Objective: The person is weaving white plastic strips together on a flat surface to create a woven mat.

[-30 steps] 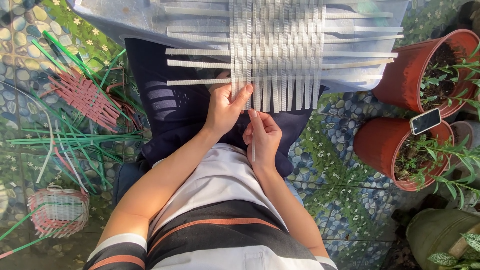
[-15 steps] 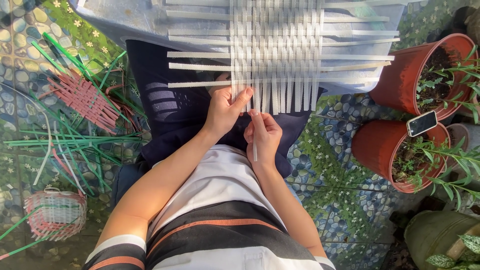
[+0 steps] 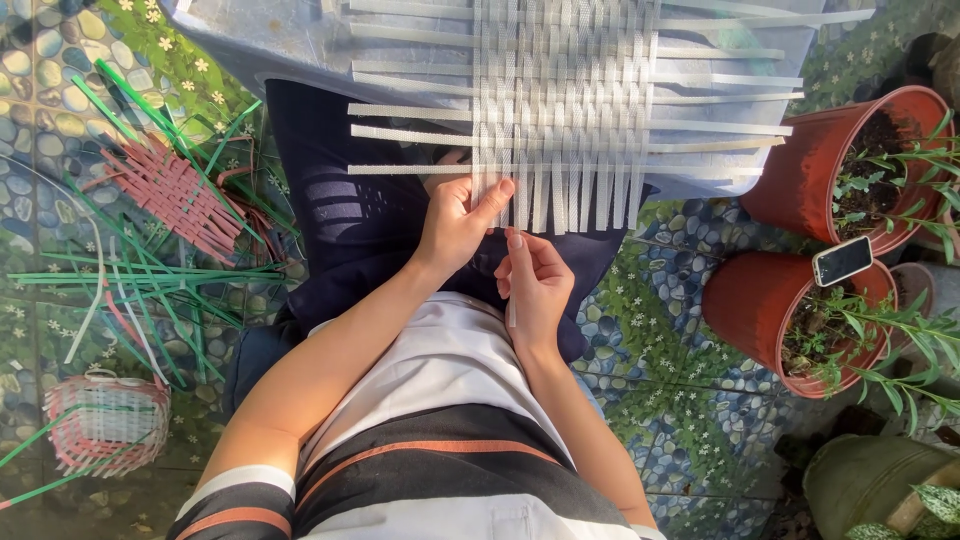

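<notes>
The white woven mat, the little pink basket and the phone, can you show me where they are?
white woven mat (image 3: 565,110), head view, middle of the woven part.
little pink basket (image 3: 105,425), head view, its side wall.
phone (image 3: 842,260), head view, its flat back.

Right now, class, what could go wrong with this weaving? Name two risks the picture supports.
1. The white woven mat has loose strip ends at its lower edge; the left hand pinching there might pull a strip out of line.
2. The phone rests on a flowerpot rim and may slip.
</notes>
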